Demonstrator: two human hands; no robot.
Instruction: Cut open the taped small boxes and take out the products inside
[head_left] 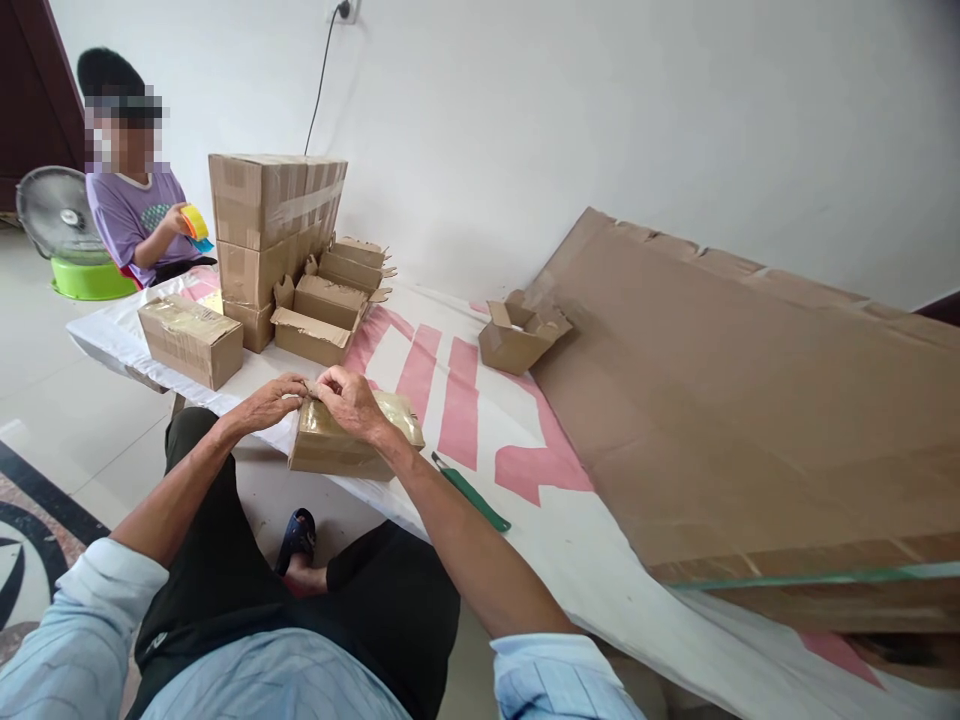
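Note:
A small taped cardboard box (337, 445) lies at the near edge of a white sheet with red stripes (457, 400). My right hand (349, 400) rests on top of the box, fingers curled over its upper edge. My left hand (271, 400) presses against the box's left end, fingers bent and touching the same corner. Both hands grip the box. A green-handled cutter (471, 495) lies on the sheet just right of my right forearm.
A sealed box (191, 340) sits at the left. Stacked large boxes (274, 220) and several open small boxes (326, 305) stand behind. One open box (521, 335) lies beside a big flat cardboard slab (750, 400). A seated person (135, 215) holds a tape dispenser (195, 225); a fan (56, 215) stands behind.

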